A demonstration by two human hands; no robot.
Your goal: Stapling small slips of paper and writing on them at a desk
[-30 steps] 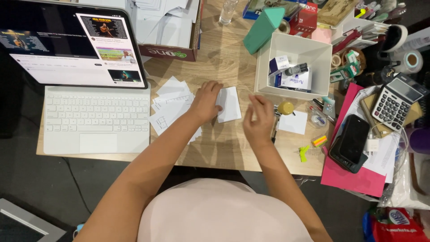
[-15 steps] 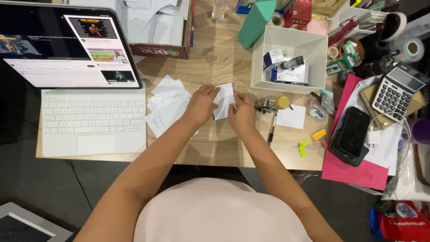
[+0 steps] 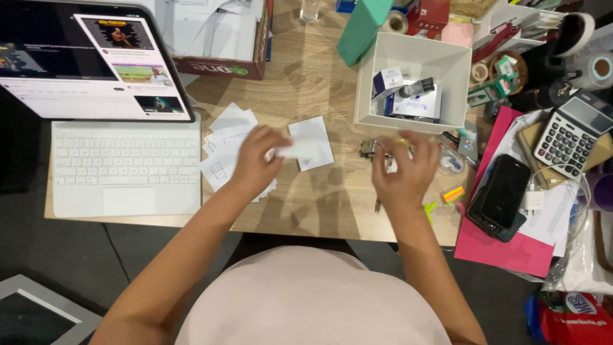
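Note:
My left hand [image 3: 255,160] pinches the left edge of a small white paper slip [image 3: 311,143] that lies on the wooden desk [image 3: 306,83]. Under and left of that hand is a loose pile of white slips [image 3: 225,144]. My right hand [image 3: 403,171] is blurred, with fingers spread, hovering over a small metal stapler [image 3: 369,149] just below the white open box [image 3: 460,70]. Whether the right hand touches the stapler is unclear; nothing shows in its grip.
A tablet [image 3: 89,61] with white keyboard [image 3: 124,163] fills the left. The white box holds small cartons. Right of it lie a black phone [image 3: 501,195] on a pink folder [image 3: 504,246], a calculator [image 3: 568,134], tape rolls [image 3: 600,67] and sticky tabs [image 3: 452,193].
My right hand left the slip and moved right toward the stapler by the box. My left hand stays on the paper slip.

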